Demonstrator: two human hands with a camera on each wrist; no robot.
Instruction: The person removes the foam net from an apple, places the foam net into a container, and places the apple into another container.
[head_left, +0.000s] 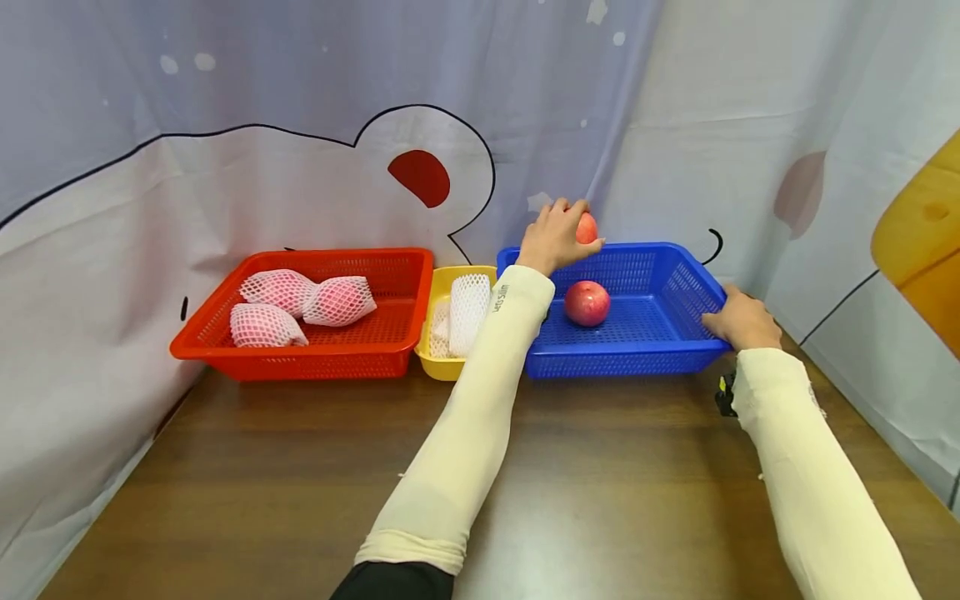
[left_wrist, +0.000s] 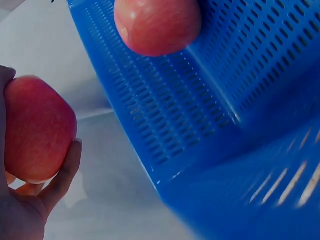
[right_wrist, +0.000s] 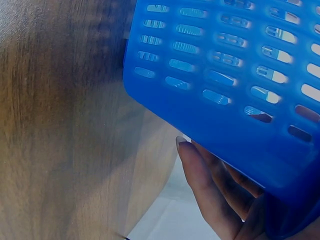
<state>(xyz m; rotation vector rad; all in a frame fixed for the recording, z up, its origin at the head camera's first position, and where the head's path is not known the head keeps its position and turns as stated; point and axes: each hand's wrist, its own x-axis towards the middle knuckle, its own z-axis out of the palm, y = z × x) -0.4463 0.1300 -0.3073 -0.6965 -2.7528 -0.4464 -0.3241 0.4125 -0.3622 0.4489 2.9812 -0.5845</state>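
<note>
My left hand [head_left: 553,239] holds a red apple [head_left: 587,228] over the back left of the blue basket [head_left: 611,360]. In the left wrist view the fingers curl around this apple [left_wrist: 40,127], just outside the basket's rim. A second red apple [head_left: 587,303] lies inside the blue basket, toward its left end. At the basket's right end, my right hand [head_left: 742,321] grips the rim. The right wrist view shows its fingers [right_wrist: 205,180] against the perforated blue wall [right_wrist: 200,112].
A red basket [head_left: 315,364] on the left contains several fruits in pink foam nets [head_left: 341,301]. Between the two larger baskets stands a yellow basket [head_left: 442,369] with white foam nets [head_left: 469,310]. A printed curtain [head_left: 300,192] hangs behind the wooden table [head_left: 300,475].
</note>
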